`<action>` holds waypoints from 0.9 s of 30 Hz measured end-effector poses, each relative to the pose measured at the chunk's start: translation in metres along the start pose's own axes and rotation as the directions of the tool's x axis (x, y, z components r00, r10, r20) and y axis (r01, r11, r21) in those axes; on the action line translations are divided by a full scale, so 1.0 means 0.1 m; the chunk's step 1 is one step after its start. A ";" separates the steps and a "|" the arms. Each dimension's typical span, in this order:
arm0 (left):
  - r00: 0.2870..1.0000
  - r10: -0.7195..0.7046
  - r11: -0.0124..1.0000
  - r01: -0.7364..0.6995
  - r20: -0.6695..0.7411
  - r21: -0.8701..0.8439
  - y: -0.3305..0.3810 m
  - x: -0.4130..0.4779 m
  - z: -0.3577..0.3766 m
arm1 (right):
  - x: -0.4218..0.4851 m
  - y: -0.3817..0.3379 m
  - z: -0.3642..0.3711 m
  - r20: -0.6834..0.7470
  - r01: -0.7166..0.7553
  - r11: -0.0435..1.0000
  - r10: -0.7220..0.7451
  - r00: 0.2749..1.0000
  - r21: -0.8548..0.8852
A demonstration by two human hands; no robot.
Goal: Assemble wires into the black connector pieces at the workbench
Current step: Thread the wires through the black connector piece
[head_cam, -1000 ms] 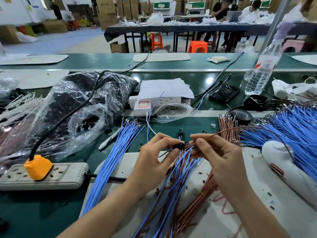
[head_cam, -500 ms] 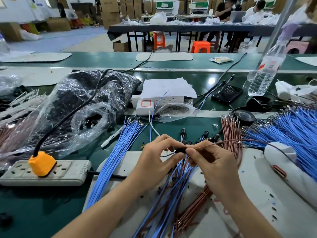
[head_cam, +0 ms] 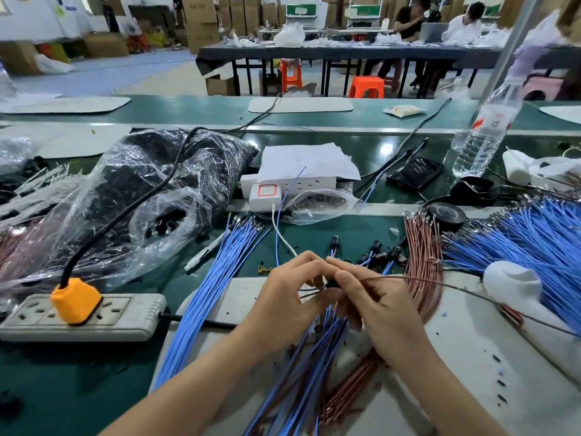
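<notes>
My left hand [head_cam: 290,297] pinches a small black connector [head_cam: 330,284] between thumb and fingers above the white mat. My right hand [head_cam: 377,305] meets it from the right and pinches a brown wire [head_cam: 418,279] whose end is at the connector. The connector is mostly hidden by my fingers. Under both hands lies a pile of finished blue and brown wires [head_cam: 314,357]. Several wired black connectors [head_cam: 375,247] lie just beyond my fingers.
Blue wire bundles lie at left [head_cam: 213,284] and right [head_cam: 534,243], a brown bundle [head_cam: 423,247] between. A plastic bag of black parts [head_cam: 141,196], a power strip with an orange plug [head_cam: 77,305], a tape roll [head_cam: 446,214], a phone [head_cam: 415,173] and a water bottle [head_cam: 484,133] stand around.
My hands have come closer together, and the right hand has moved left along the brown wire to the connector. The camera has tipped slightly lower.
</notes>
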State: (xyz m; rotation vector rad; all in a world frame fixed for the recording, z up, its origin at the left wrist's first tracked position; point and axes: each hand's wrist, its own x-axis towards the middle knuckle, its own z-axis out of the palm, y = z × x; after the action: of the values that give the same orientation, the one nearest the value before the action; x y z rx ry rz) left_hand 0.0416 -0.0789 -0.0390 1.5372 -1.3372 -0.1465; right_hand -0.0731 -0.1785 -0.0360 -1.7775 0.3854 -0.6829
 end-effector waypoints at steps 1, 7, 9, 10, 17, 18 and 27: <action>1.000 -0.009 0.999 0.009 -0.008 -0.039 0.00 0.01 0.00 | 0.01 0.00 0.00 0.011 -0.033 0.999 0.033 0.999 0.017; 0.990 -0.122 0.952 0.099 -0.064 -0.291 -0.02 0.02 -0.01 | 0.01 -0.05 -0.06 -0.041 -0.073 0.988 0.079 0.996 0.137; 0.980 -0.193 0.914 0.160 -0.054 -0.372 -0.02 0.03 -0.02 | 0.01 -0.05 -0.07 -0.022 -0.088 0.987 0.091 0.996 0.137; 0.972 -0.228 0.889 0.186 -0.052 -0.418 -0.01 0.03 -0.02 | 0.01 -0.05 -0.07 -0.010 -0.101 0.985 0.103 0.995 0.139; 0.945 -0.325 0.794 0.248 -0.042 -0.555 0.05 0.06 -0.04 | 0.00 -0.05 -0.01 0.097 -0.132 0.981 0.119 0.988 0.145; 0.932 -0.361 0.744 0.266 -0.034 -0.613 0.06 0.06 -0.04 | 0.00 -0.08 -0.02 0.131 -0.162 0.970 0.139 0.981 0.182; 0.583 -0.798 -0.151 0.051 0.152 -0.987 -0.19 0.26 -0.36 | -0.08 -0.28 -0.20 0.881 -0.478 0.874 0.157 0.446 0.086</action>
State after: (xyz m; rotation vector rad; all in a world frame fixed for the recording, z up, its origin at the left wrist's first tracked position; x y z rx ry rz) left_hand 0.0871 -0.0807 -0.0240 0.5175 0.1885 -0.8729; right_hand -0.0937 -0.1802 -0.0073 -1.4300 -0.0961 0.4601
